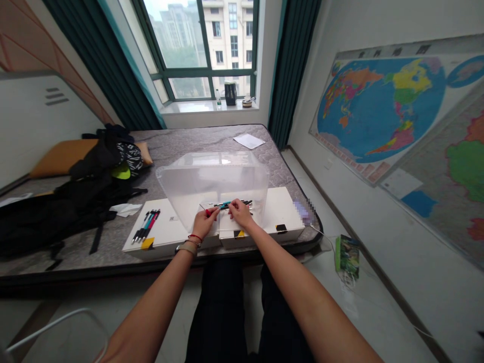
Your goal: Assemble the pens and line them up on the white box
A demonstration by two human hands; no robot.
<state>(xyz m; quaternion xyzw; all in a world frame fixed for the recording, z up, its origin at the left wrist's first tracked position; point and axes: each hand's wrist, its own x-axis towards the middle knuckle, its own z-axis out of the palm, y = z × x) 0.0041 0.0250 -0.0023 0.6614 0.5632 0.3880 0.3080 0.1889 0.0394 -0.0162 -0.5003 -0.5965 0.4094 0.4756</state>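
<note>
A clear plastic bin (212,179) lies tipped on its side, its opening towards me, over white boxes. Inside its mouth lie several pens (247,202), partly hidden by my hands. My left hand (205,223) is closed on a slim pen with a red part (208,213). My right hand (240,213) has its fingers pinched at the end of a teal pen (224,205). On the left white box (170,237), several black, teal and red pens (146,225) lie side by side.
The boxes sit at the near edge of a grey mattress (181,138). Black bags and clothes (75,201) lie left, a tissue (126,209) near them. A paper sheet (248,140) lies towards the window. A green box (348,256) with cables stands on the floor right.
</note>
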